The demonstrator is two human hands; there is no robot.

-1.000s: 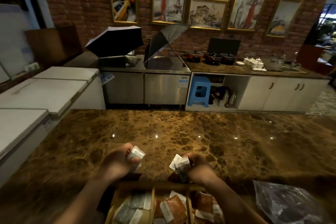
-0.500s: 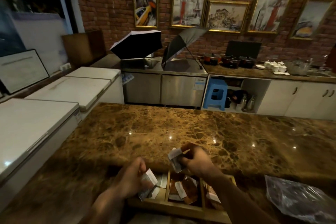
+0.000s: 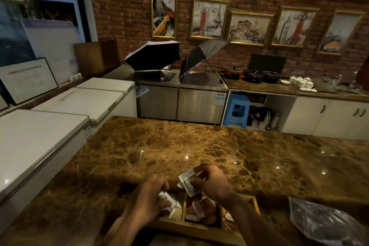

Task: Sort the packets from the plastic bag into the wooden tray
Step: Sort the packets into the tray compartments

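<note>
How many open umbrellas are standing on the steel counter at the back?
2. The black umbrella rests on the steel counter toward its left end; the grey umbrella leans just right of it, near the middle. None seems hidden.

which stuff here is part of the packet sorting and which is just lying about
In the job: wooden tray, plastic bag, grey packet in right hand, white packets under left hand.

Lying about: umbrellas, blue stool, pots, cups.

plastic bag (image 3: 327, 223) right of wooden tray (image 3: 201, 225)
</note>
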